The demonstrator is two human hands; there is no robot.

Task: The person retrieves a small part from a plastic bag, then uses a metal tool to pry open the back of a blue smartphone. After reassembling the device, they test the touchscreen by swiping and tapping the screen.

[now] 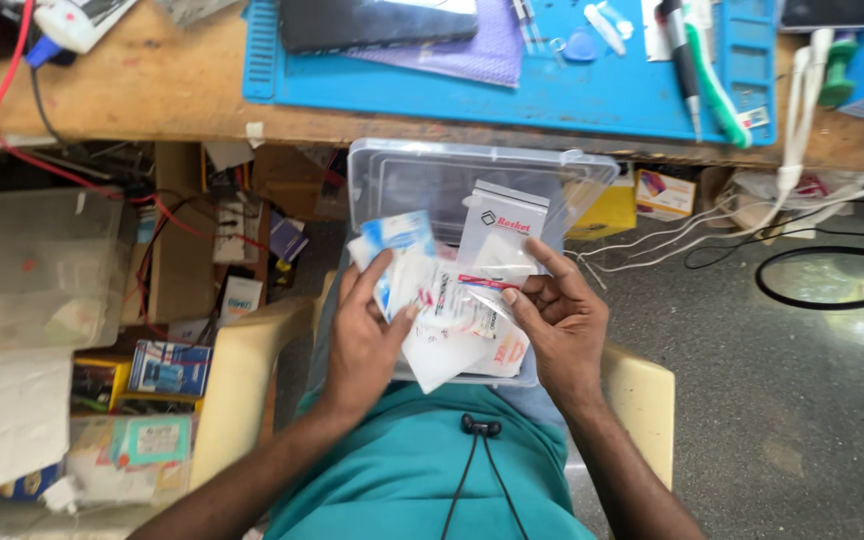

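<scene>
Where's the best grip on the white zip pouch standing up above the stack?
A judgement: pinch the white zip pouch at its top header strip, coming from above. That end stands free over the clear plastic box, while its lower part is overlapped by the other packets and the right hand.

1. A small electronics repair workshop, seen from a seated worker's head.
2. A worn wooden bench (pixel 152 90) carries a blue repair mat (pixel 512 95) with a dark device (pixel 377 22) and slim hand tools (pixel 687 60).
3. Loose cables (pixel 812 255), small parts boxes (pixel 167 368) and clutter fill the space under the bench.
</scene>
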